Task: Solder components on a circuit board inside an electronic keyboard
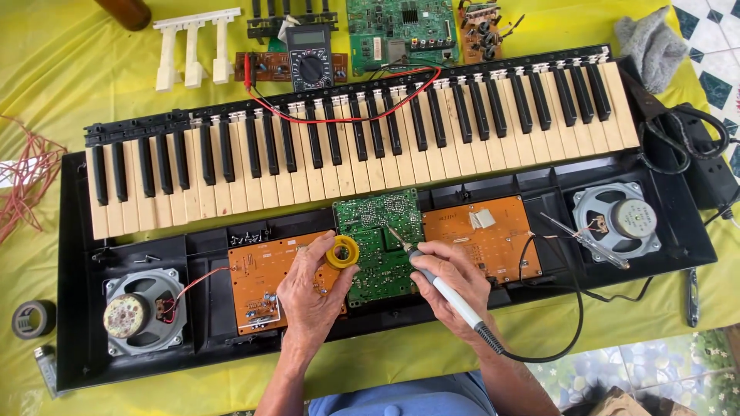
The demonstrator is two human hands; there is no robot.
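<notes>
My left hand (307, 293) holds a small yellow ring-shaped tin (342, 251) over the edge of a green circuit board (380, 246). My right hand (449, 281) grips a soldering iron (432, 279) with a white handle; its tip rests on the green board near its middle. The iron's black cord (574, 308) loops off to the right. The board lies in an opened black keyboard case (77, 308), between two orange circuit boards (258, 277) (482, 235).
The key bed (362, 154) lies across the case, with a red wire on it. Round speakers (142, 312) (617, 219) sit at both ends. A multimeter (310, 58), more boards, loose white keys (193, 50), a grey rag (655, 46), scissors (671, 135) and tape roll (32, 318) lie on yellow cloth.
</notes>
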